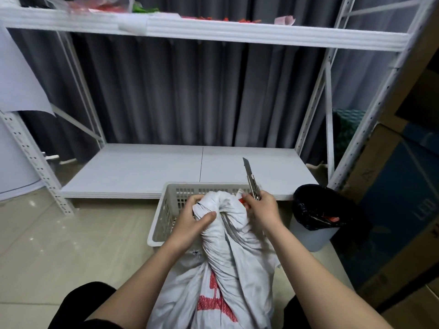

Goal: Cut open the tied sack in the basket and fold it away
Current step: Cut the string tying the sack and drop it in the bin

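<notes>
- The person is crouching over a white woven sack (228,276) with red print, its lower bulk lying between their knees and its bunched top reaching over the near rim of the white slotted basket (166,210) on the tiled floor.
- The left hand (192,222) is clamping down on the gathered neck of the sack, fingers wrapped over the far side and thumb pressing across the front, holding the knot (223,205) up and steady.
- The right hand (261,210) is closing around the handle of a utility knife (251,180), blade extended and pointing up and away, clear of the fabric for now.
- Something red is showing just beside the right-hand fingers at the knot; it is too small to tell whether that is the tie or part of the knife.
- By my reading, the cutting step is just getting under way: the sack looks tied shut, with no slit showing, and nothing is being folded yet.
- The next move is calling for the blade to tip down and come in at the tie, slicing away from the left hand, which is sitting very close to the knot.
- The risk, as I judge it, is the blade slipping toward those gripping fingers or biting too deep into whatever is inside.
- A small bin (316,224) with a black liner is standing just to the right of the basket, handy for scraps, and the low white shelf (142,172) behind is lying bare.
</notes>
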### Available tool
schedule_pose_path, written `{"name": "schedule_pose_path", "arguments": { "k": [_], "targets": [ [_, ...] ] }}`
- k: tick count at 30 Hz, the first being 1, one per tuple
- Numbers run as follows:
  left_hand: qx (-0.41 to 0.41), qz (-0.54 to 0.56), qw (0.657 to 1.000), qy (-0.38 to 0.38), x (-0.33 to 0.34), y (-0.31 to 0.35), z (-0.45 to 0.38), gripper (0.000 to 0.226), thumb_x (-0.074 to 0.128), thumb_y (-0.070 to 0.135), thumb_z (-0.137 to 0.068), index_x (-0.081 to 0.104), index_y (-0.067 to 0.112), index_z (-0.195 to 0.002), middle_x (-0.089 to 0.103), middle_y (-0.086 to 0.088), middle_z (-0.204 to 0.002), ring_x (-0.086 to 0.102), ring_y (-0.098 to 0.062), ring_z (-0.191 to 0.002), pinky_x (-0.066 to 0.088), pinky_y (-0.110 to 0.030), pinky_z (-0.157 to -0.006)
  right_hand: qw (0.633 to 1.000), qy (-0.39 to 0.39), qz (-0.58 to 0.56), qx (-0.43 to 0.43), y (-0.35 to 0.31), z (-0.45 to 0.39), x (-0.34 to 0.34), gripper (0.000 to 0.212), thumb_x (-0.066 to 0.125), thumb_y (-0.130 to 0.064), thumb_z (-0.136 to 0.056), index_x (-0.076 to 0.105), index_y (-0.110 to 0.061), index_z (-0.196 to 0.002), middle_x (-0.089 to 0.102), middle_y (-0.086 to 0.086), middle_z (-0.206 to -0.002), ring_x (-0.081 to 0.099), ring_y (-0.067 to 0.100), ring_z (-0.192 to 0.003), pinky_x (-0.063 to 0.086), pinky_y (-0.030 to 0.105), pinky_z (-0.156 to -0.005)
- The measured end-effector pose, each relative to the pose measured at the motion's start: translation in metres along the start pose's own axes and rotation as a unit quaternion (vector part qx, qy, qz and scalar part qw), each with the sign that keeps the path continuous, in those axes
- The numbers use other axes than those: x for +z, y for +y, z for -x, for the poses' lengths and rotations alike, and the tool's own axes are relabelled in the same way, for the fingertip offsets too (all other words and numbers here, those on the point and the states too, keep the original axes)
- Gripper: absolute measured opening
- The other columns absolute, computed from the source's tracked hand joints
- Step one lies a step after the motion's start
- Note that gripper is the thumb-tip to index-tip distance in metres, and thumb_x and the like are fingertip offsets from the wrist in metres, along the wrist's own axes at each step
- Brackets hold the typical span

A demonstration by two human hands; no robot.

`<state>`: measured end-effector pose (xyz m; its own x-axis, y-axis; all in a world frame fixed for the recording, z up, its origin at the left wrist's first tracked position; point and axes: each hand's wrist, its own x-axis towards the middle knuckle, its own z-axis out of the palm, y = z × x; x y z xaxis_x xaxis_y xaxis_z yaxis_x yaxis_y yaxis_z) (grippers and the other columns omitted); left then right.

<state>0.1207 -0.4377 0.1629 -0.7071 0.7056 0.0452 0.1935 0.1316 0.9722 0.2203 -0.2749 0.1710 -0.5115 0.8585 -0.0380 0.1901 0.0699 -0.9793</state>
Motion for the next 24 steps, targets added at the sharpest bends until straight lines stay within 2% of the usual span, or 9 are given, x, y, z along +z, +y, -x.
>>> {"name": "schedule_pose_path", "arguments": {
  "k": [1,3,6,7,10,13,16,21,24],
  "targets": [
    [0.017,-0.037,0.999,0.002,-0.001,0.001,0.001,0.036,0.071,0.035,-0.076,0.053,0.027,-0.106,0.060,0.015,-0.101,0.058,0.007,-0.090,0.045,-0.011,-0.076,1.000,0.009,-0.013,-0.006,-0.005,-0.002,0.004,0.018,0.067,-0.017,-0.087,0.062,-0.019,-0.070,0.062,-0.007,-0.049,0.055,0.004,-0.046,0.045,0.021,-0.055],
    [0.051,-0.117,0.992,0.020,-0.004,0.000,0.000,0.048,0.061,0.058,-0.065,0.057,0.029,-0.103,0.061,0.013,-0.104,0.058,-0.004,-0.099,0.046,-0.026,-0.086,0.999,0.035,-0.030,-0.026,-0.013,-0.007,0.010,0.017,0.065,-0.019,-0.088,0.061,-0.019,-0.072,0.066,-0.003,-0.060,0.056,-0.002,-0.045,0.046,0.021,-0.057],
    [0.081,-0.224,0.970,0.050,-0.005,0.000,0.001,0.060,0.048,0.069,-0.066,0.062,0.028,-0.107,0.056,0.009,-0.104,0.055,-0.013,-0.103,0.043,-0.034,-0.092,0.992,0.063,-0.099,-0.044,-0.026,-0.011,0.013,0.015,0.062,-0.020,-0.089,0.061,-0.021,-0.074,0.071,-0.002,-0.072,0.060,0.000,-0.055,0.049,0.027,-0.060],
    [0.082,-0.250,0.963,0.058,-0.005,0.002,0.002,0.065,0.044,0.071,-0.066,0.062,0.027,-0.110,0.054,0.008,-0.105,0.054,-0.014,-0.103,0.041,-0.034,-0.094,0.989,0.063,-0.127,-0.042,-0.029,-0.011,0.012,0.012,0.061,-0.020,-0.090,0.061,-0.022,-0.077,0.072,-0.002,-0.076,0.058,0.000,-0.054,0.049,0.024,-0.057],
    [0.073,-0.290,0.952,0.059,-0.001,0.004,0.000,0.076,0.032,0.072,-0.068,0.056,0.026,-0.123,0.054,0.006,-0.117,0.053,-0.015,-0.112,0.039,-0.034,-0.099,0.977,0.076,-0.194,-0.040,-0.036,-0.010,0.001,0.011,0.058,-0.016,-0.091,0.056,-0.021,-0.081,0.072,-0.001,-0.082,0.034,0.001,-0.034,0.028,0.017,-0.036],
    [0.046,-0.291,0.955,0.038,0.009,0.008,-0.007,0.060,0.040,0.060,-0.083,0.045,0.024,-0.130,0.049,0.004,-0.135,0.051,-0.015,-0.121,0.040,-0.035,-0.100,0.971,0.094,-0.215,-0.036,-0.029,-0.019,-0.019,0.014,0.059,-0.006,-0.087,0.056,-0.018,-0.083,0.071,0.001,-0.080,0.025,0.003,-0.032,0.023,0.015,-0.033],
    [0.045,-0.339,0.939,0.029,0.023,0.012,-0.020,0.044,0.042,0.043,-0.095,0.042,0.020,-0.132,0.047,-0.001,-0.138,0.049,-0.020,-0.122,0.041,-0.034,-0.095,0.973,0.121,-0.195,-0.015,-0.009,-0.033,-0.043,0.013,0.064,-0.003,-0.083,0.059,-0.013,-0.088,0.063,-0.004,-0.068,0.028,0.002,-0.031,0.024,0.015,-0.032],
    [0.047,-0.440,0.897,0.003,0.052,0.019,-0.051,0.044,0.040,0.042,-0.094,0.045,0.022,-0.133,0.046,-0.006,-0.137,0.051,-0.025,-0.120,0.045,-0.036,-0.091,0.977,0.197,-0.078,0.033,0.044,-0.070,-0.097,0.021,0.067,-0.009,-0.082,0.059,-0.023,-0.068,0.059,-0.004,-0.065,0.041,0.010,-0.048,0.032,0.023,-0.048],
    [0.039,-0.491,0.869,-0.034,0.069,0.021,-0.067,0.044,0.042,0.044,-0.092,0.049,0.022,-0.130,0.048,-0.006,-0.137,0.054,-0.027,-0.118,0.046,-0.035,-0.091,0.974,0.216,0.029,0.061,0.075,-0.093,-0.131,0.005,0.065,-0.015,-0.085,0.064,-0.017,-0.080,0.059,0.003,-0.069,0.052,0.022,-0.058,0.043,0.030,-0.060]
  ]
}}
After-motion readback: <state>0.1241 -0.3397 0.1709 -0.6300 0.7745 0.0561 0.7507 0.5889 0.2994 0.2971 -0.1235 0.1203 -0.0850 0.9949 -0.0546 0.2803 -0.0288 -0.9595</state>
